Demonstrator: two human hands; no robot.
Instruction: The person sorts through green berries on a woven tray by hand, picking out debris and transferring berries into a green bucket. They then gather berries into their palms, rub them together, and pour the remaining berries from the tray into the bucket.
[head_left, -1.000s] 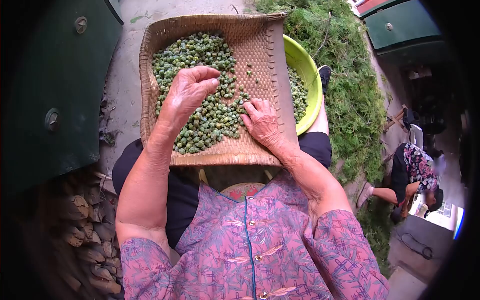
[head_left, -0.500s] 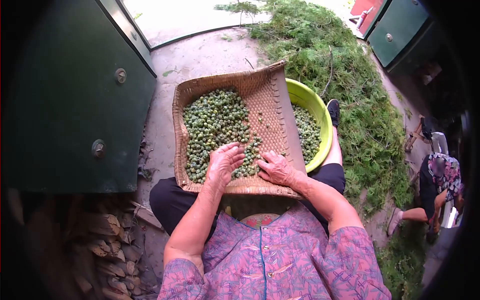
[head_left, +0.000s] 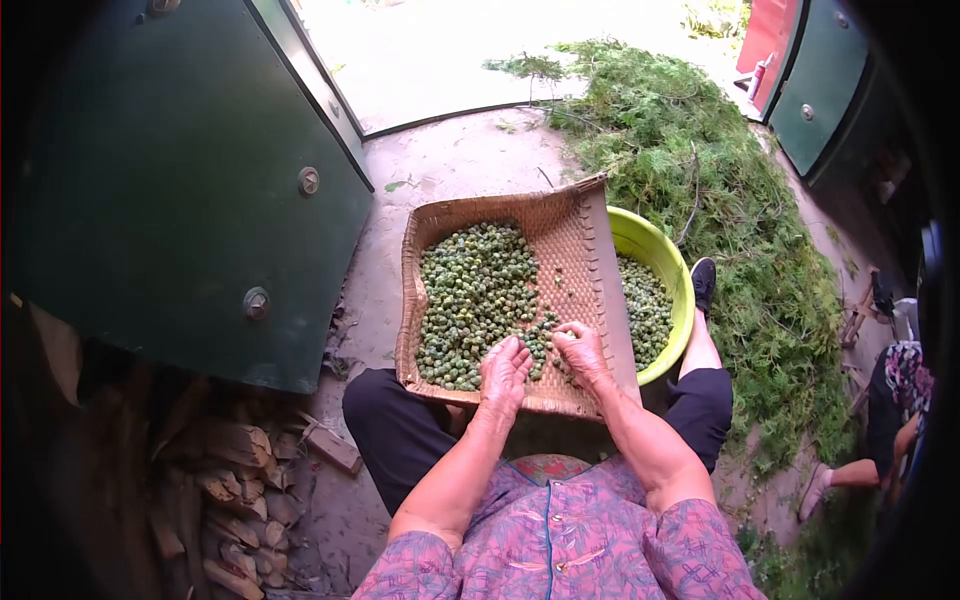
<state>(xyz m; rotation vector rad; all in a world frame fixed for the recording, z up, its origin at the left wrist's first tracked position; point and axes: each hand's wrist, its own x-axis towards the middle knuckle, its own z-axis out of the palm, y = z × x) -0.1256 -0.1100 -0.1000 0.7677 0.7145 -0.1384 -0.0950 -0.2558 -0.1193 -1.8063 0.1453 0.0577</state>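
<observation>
A shallow woven basket [head_left: 590,240] rests across the person's lap, tilted a little. Most of its left side is covered by a heap of small round green fruits [head_left: 470,290], with a few strays on the bare weave. My left hand [head_left: 507,372] lies at the heap's near right edge, palm turned inward, fingers slightly curved and holding nothing visible. Beside it, my right hand [head_left: 582,355] has thumb and fingers drawn together over the small cluster in the basket's middle. Whatever is between those fingertips is too small to make out.
A yellow-green basin [head_left: 683,310] of similar fruits stands by the right leg. Cut green branches [head_left: 740,220] cover the floor beyond. Green metal doors [head_left: 230,190] stand at left, above stacked firewood [head_left: 245,480]. Another person [head_left: 895,400] sits at far right.
The view has shifted, so everything appears farther right and lower. My right hand has gone from lying with spread fingers to a pinch, closer to my left hand.
</observation>
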